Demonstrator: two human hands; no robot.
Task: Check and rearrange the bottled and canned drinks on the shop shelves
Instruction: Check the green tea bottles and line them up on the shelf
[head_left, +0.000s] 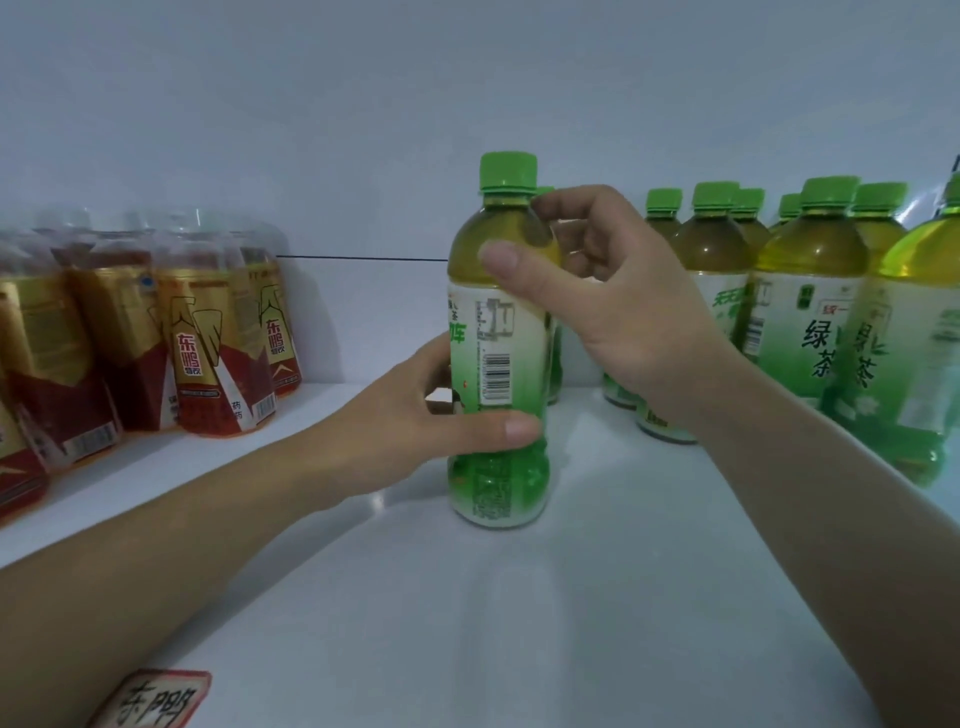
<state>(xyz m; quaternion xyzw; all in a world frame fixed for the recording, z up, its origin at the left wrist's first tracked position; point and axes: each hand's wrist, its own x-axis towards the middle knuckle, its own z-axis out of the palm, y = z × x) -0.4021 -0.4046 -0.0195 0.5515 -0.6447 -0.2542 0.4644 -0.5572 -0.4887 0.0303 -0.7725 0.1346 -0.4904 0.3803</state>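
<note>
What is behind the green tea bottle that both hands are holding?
Behind the held bottle another green-capped bottle peeks out, then the white back wall. The held bottle and the right hand cover most of it.

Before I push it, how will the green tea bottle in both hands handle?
The green tea bottle looks nearly full, so probably heavy for its size. Tall on a narrow base, it may tip if pushed high, where the right hand holds; lower, by the left hand, seems safer.
</note>
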